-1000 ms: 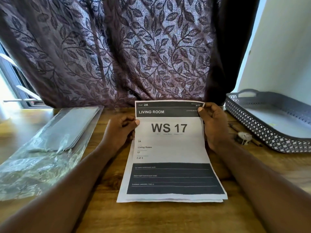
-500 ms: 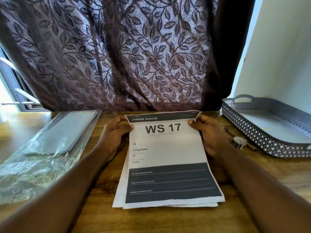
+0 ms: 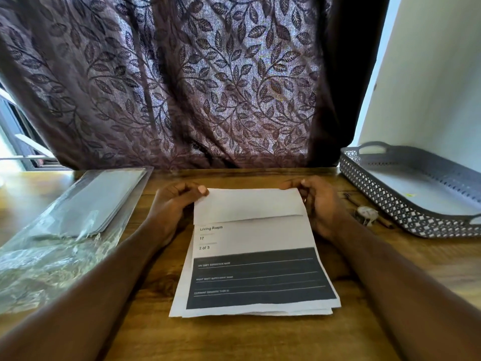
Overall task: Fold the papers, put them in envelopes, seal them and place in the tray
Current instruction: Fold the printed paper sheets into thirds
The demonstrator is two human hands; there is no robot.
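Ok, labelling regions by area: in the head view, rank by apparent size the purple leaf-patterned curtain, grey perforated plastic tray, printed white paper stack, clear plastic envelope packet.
1. Purple leaf-patterned curtain.
2. Printed white paper stack and clear plastic envelope packet: alike, unranked.
3. Grey perforated plastic tray, partly cropped.

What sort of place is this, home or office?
Likely a home, not certain: a wooden table pushed against a leaf-patterned curtain, a window frame at far left, and a plain wall on the right. The paper itself reads "Living Room".
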